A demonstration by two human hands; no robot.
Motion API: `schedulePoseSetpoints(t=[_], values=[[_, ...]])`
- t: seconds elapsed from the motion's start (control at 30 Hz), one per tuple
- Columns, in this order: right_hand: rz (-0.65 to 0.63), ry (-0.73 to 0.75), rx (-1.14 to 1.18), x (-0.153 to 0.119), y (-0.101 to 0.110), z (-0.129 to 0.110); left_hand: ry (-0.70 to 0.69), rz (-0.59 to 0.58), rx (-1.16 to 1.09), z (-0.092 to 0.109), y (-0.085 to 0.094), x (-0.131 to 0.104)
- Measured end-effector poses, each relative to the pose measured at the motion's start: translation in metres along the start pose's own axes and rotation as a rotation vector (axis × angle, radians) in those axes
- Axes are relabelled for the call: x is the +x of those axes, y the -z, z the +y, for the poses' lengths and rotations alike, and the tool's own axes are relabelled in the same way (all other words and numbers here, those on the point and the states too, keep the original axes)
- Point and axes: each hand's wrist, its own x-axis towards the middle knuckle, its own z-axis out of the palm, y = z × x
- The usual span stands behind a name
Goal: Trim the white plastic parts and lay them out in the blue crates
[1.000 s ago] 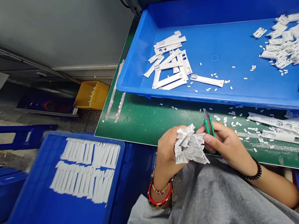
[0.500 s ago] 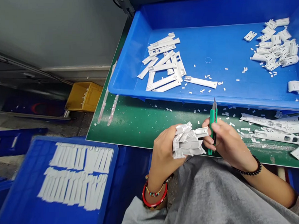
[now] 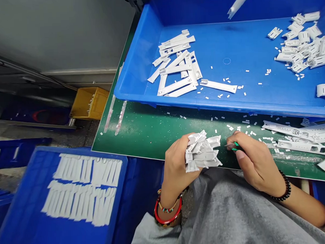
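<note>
My left hand (image 3: 177, 160) is closed around a bundle of white plastic parts (image 3: 203, 150), their ends facing right. My right hand (image 3: 253, 161) grips a green utility knife (image 3: 235, 144), mostly hidden in the fist, with its blade pointing left toward the bundle but apart from it. Both hands are over the near edge of the green table (image 3: 141, 131). Beyond them stands a big blue tray (image 3: 178, 103) with long white parts (image 3: 176, 70) on its left and short curved white pieces (image 3: 304, 47) on its right. One long white part (image 3: 239, 3) is in the air above the tray's back.
More long white parts (image 3: 301, 138) lie on the table at the right, among small white scraps (image 3: 230, 127). Below left, a second blue tray (image 3: 83, 235) holds rows of white parts (image 3: 79, 189). A yellow bin (image 3: 98, 103) stands on the floor behind it.
My right hand has turned the knife from upright to pointing left and moved slightly away from the bundle. A long white part now shows in the air above the tray.
</note>
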Motion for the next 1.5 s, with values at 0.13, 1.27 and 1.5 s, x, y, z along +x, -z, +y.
schedulePoseSetpoints(t=[0.13, 1.27, 1.5], values=[[-0.009, -0.003, -0.136, 0.006, -0.005, -0.001, -0.005, -0.006, -0.006, 0.000, 0.000, 0.000], [0.018, -0.157, 0.017, 0.004, 0.015, 0.006, -0.253, 0.092, -0.022, -0.014, -0.005, 0.004], [0.084, -0.144, -0.369, -0.008, 0.022, 0.017, -0.241, 0.123, -0.117, -0.018, -0.010, 0.000]])
